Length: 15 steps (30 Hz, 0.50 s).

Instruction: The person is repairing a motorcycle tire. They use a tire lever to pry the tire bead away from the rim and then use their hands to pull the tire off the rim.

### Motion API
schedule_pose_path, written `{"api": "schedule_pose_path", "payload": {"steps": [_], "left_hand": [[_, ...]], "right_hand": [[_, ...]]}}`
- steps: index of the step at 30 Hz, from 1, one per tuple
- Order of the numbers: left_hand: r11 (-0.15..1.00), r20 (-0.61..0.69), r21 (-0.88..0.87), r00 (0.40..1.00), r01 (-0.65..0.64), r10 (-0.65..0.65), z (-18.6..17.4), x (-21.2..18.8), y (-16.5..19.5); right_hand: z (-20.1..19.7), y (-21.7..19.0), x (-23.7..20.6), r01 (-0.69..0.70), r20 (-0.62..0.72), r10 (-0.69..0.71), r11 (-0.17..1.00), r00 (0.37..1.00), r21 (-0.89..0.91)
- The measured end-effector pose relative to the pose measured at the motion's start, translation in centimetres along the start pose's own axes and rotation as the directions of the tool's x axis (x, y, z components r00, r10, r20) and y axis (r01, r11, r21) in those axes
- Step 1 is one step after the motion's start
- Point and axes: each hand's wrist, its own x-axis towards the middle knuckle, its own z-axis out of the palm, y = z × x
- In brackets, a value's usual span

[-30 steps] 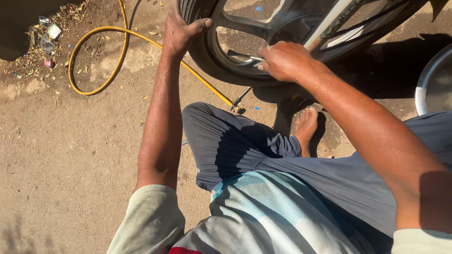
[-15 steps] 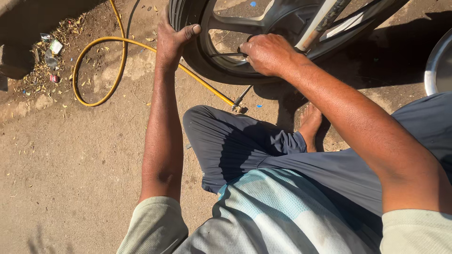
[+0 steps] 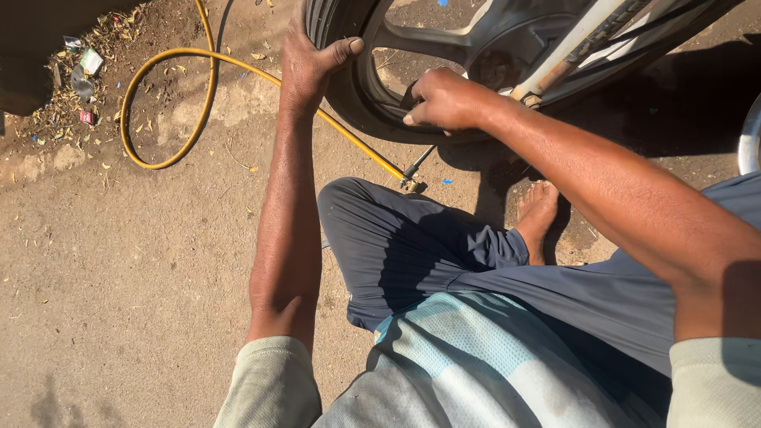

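Ground (image 3: pixel 119 261): bare sunlit dirt and concrete below and to the left of both hands; the person crouches on it, one knee raised.
Wheel (image 3: pixel 357 103): a black motorcycle tyre on a dark cast rim, standing upright at the top of the view; both hands are on it.
Trousers (image 3: pixel 412 246): dark grey, the raised knee just below the right hand's fingers.
Hose (image 3: pixel 158 95): yellow, looped on the ground to the left of the left hand, passing beneath that wrist and ending at a metal nozzle.
Left hand (image 3: pixel 305 59): clamped on the tyre's outer edge, thumb hooked over the sidewall toward the rim, fingers wrapped round the tread and mostly hidden.
Right hand (image 3: pixel 444 99): fingers curled together against the inner rim at the lowest part of the wheel, pinched as if on something small; what they hold is hidden, likely the valve.
Foot (image 3: pixel 537 214): bare, below and right of the right hand.
Nozzle (image 3: pixel 414 170): lying on the ground just under the right hand's fingers, apart from the wheel and untouched.
Litter (image 3: pixel 79 79): scraps and dry leaves, well away to the left of the fingers.
Progress: judging by this, the wheel is steadied and the valve area is being handled, but the hose is not yet connected, so filling appears still to be done.
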Motion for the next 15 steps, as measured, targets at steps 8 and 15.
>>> {"api": "schedule_pose_path", "payload": {"steps": [8, 15], "left_hand": [[0.999, 0.007, 0.015, 0.999, 0.047, -0.047, -0.2, -0.2, 0.3], [0.998, 0.025, -0.067, 1.000, 0.002, -0.001, 0.0, -1.4, -1.6]], "right_hand": [[18.8, -5.1, 0.6, -0.125, -0.335, 0.618, 0.581, 0.711, 0.804], [27.4, -7.6, 7.8, 0.298, -0.387, 0.629, 0.248, 0.674, 0.922]]}}
